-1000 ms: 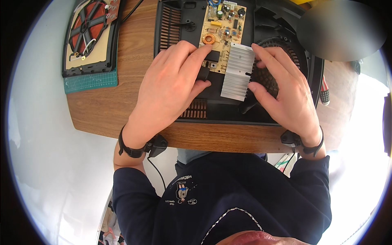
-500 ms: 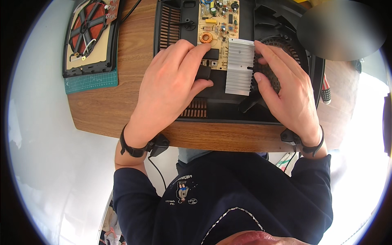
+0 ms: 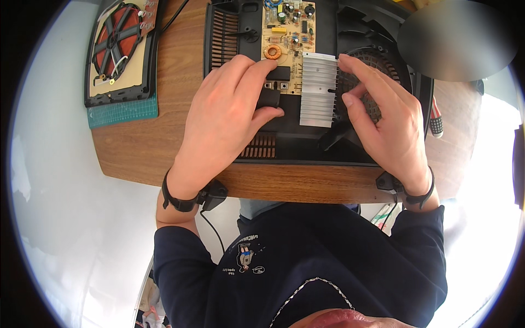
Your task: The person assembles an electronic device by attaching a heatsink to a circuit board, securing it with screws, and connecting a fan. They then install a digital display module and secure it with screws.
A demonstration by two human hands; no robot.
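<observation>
Silvery finned aluminium, the heat sink (image 3: 318, 90) sits along the right edge of the tan circuit board (image 3: 294, 54), probably placed to draw off its heat. Both lie in the black plastic housing (image 3: 290, 145). My left hand (image 3: 225, 123) is half curled around the board's black blocks (image 3: 281, 72), seemingly as a steady; I can't tell if it grips. My right hand (image 3: 387, 112), loosely open, holds nothing, a fingertip near the heat sink's upper corner. Wood-grain tabletop (image 3: 129, 150) underneath; green cutting mat (image 3: 123, 113) leftward; bright white beyond.

Heatsink (image 3: 318, 93) is ridged metal; housing (image 3: 301, 150), matt plastic.
</observation>
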